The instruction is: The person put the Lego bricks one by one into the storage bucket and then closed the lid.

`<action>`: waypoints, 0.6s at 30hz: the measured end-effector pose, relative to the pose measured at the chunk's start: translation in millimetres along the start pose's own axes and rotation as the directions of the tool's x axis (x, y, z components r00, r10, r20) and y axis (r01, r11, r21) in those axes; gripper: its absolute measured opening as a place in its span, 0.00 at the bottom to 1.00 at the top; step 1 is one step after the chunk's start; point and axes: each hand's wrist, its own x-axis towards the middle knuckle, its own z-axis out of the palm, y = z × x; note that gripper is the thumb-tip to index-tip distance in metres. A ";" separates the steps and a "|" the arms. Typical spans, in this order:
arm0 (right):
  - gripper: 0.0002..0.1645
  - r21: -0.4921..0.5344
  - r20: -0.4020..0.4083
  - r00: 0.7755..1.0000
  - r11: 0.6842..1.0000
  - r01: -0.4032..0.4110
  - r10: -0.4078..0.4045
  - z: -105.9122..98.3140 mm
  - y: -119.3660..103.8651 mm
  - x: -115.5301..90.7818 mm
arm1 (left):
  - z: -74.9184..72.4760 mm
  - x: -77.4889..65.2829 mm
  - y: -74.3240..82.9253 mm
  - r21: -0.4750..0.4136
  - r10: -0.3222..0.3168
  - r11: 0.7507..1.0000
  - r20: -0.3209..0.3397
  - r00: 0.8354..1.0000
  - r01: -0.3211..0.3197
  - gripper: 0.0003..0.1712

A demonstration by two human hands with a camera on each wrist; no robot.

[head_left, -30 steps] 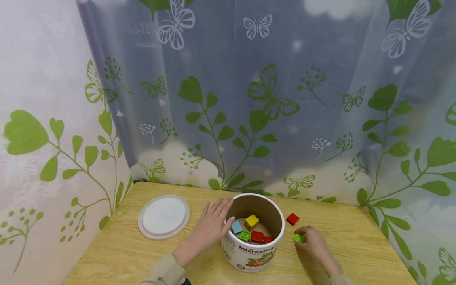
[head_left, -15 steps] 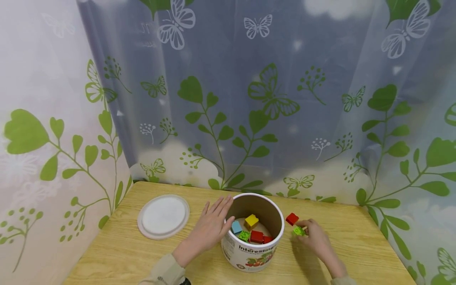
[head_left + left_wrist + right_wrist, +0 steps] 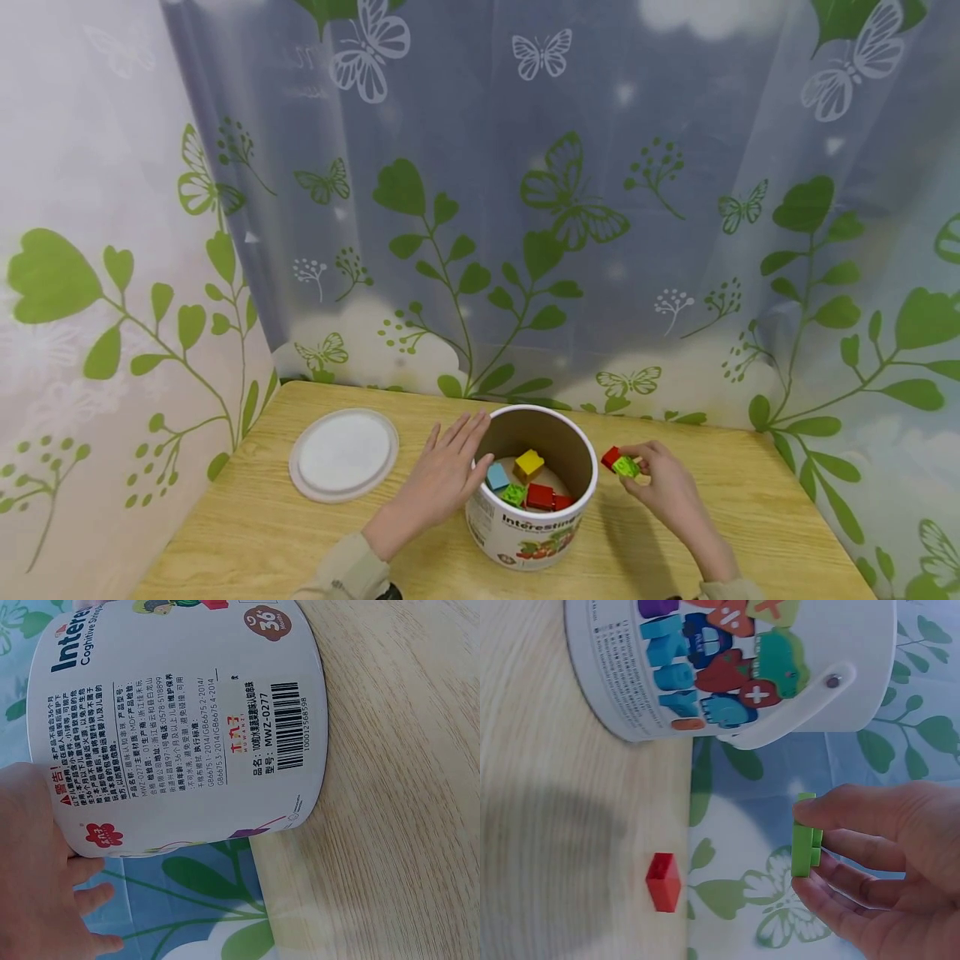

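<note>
A white printed bucket point(image 3: 525, 546) stands on the table. My left hand point(image 3: 442, 479) rests against its left rim with fingers extended; the left wrist view shows that hand point(image 3: 45, 870) along the bucket's top edge. My right hand point(image 3: 667, 483) pinches a light green toy brick point(image 3: 804, 836) between thumb and fingers, raised above the table to the right of the bucket. A red brick point(image 3: 664, 882) lies on the table below it, and in the head view the green brick overlaps it. Inside the bucket are a yellow brick point(image 3: 528, 464), a blue brick point(image 3: 497, 477), a green brick point(image 3: 513, 495) and red bricks point(image 3: 540, 497).
A round white lid point(image 3: 345, 454) lies on the wooden table point(image 3: 247, 525) left of the bucket. The bucket's white handle point(image 3: 787, 724) hangs down its right side. Behind the table hangs a leaf-and-butterfly curtain point(image 3: 480, 208).
My right hand has lifted the green brick from the table and moved it away from me, up toward the red brick. The left hand has stayed at the bucket's rim.
</note>
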 end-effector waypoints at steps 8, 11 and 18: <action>0.23 0.014 -0.035 0.999 0.999 0.037 -0.036 -11.0 -13.1 1.9 | -0.5 0.8 0.3 -0.012 -0.005 1.000 -0.001 1.000 0.005 0.35; 0.24 0.008 -0.067 0.996 0.998 0.066 -0.065 -15.0 -18.1 3.0 | -0.7 0.7 0.4 -0.010 -0.004 1.000 -0.001 1.000 0.004 0.35; 0.25 -0.002 -0.130 0.982 0.991 0.134 -0.134 -20.9 -31.5 8.4 | -0.8 0.4 0.0 0.002 -0.002 1.000 0.004 1.000 0.002 0.35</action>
